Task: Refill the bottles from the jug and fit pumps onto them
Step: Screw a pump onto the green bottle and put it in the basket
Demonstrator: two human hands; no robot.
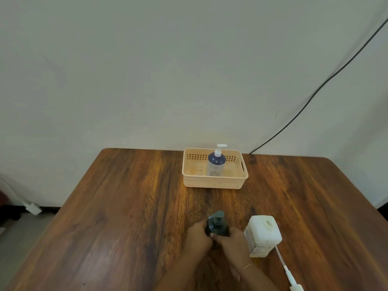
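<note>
A dark bottle [218, 226] with a dark pump on top stands on the wooden table [126, 206] near me. My left hand [198, 236] and my right hand [232, 239] both wrap around its body from either side. A white square jug [263, 235] with an open neck stands just right of my right hand. A loose white pump [288, 271] with its long tube lies on the table beside the jug. A blue-and-white bottle [216, 162] with a white pump stands in a peach basket [214, 181] farther back.
The table's far edge meets a pale wall. A black cable [315, 91] runs down the wall at the right. A white plug [32, 207] lies on the floor at the left, past the table's left edge.
</note>
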